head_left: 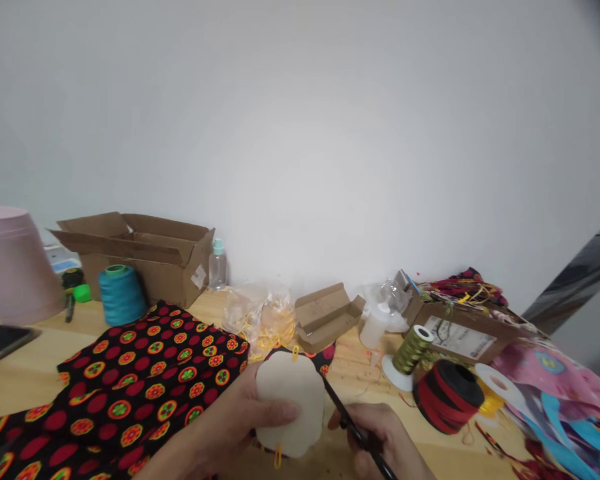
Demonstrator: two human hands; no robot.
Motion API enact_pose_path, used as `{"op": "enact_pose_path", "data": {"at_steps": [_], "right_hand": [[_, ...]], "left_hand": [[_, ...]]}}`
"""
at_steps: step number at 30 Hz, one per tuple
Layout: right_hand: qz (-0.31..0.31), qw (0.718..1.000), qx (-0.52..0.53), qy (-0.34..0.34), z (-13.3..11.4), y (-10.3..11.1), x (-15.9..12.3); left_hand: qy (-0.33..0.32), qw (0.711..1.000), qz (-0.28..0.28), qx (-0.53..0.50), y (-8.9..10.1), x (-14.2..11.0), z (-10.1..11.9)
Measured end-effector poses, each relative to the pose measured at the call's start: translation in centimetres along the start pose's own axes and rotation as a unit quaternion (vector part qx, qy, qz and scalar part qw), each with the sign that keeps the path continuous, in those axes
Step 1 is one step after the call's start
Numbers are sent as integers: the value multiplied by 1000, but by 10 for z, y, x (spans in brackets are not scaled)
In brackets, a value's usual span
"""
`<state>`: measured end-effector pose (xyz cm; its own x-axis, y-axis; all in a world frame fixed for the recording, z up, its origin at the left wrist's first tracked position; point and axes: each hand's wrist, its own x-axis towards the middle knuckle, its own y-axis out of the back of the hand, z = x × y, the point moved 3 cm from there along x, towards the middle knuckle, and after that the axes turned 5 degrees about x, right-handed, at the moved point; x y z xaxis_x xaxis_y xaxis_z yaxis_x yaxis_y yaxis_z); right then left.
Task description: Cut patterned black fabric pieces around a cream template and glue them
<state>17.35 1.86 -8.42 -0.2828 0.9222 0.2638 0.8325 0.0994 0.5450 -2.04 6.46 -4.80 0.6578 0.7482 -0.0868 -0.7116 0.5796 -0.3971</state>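
Note:
My left hand (250, 407) grips an off-white, rounded, flat piece (297, 383), its thumb lying across the front. A yellow clip (295, 353) sits on the piece's top edge and a second yellow clip (278, 457) on its bottom edge. Patterned fabric (326, 358) shows behind the top of the piece. At its right side, my right hand (375, 433) is closed around a slim black tool (336, 400). The tool's tip is close to the piece's right edge; whether they touch I cannot tell. Blur and my fingers hide the tool's exact kind.
Black patterned cloth (165, 360) covers the left. Behind stand a teal thread cone (121, 295), an open carton (180, 267), a spray bottle (218, 267), a bag of yellow clips (267, 313) and a small box (325, 317). Green thread (411, 350) and red-black ribbon (447, 397) spools stand right.

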Motion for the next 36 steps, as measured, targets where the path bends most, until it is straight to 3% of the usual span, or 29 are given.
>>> {"op": "enact_pose_path", "data": {"at_steps": [3, 7, 14, 22, 36], "right_hand": [[-17, 999, 38, -30, 10, -7, -2], [13, 998, 39, -39, 14, -11, -3], [11, 998, -59, 21, -11, 6, 0], [39, 994, -101, 11, -19, 5, -1], [3, 996, 86, -30, -1, 5, -6]], "left_hand": [[-10, 1000, -13, -1, -1, 0, 2], [-5, 1000, -14, 9, -2, 0, 3], [-7, 1000, -12, -3, -3, -1, 0], [-8, 1000, -7, -13, -4, 0, -1], [-14, 1000, -8, 15, 0, 3, -3]]}}
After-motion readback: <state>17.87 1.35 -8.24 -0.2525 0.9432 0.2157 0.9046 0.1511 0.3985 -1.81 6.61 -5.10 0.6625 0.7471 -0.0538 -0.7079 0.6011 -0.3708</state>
